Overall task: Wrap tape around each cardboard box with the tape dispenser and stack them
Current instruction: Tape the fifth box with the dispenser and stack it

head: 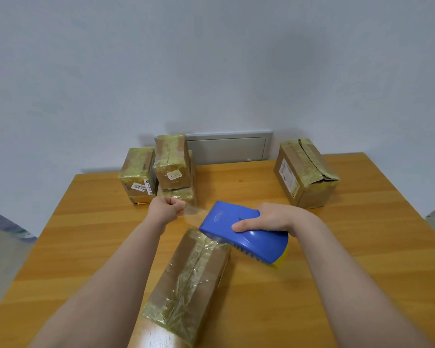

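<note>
Looking down at a wooden table [362,247]. A long cardboard box [189,282], already crossed with yellowish tape, lies near the front edge and points away from the viewer. The right hand [269,219] grips a blue tape dispenser [236,229], fingers curled over its top, with its front end at the box's far end. The left hand [166,209], closed like a fist, appears to pinch the end of a clear tape strip [194,209] that runs to the dispenser; the strip is faint. At the far left, taped boxes [171,162] are stacked together by the wall [211,59]. Another taped box [304,172] stands well apart at the far right.
</note>
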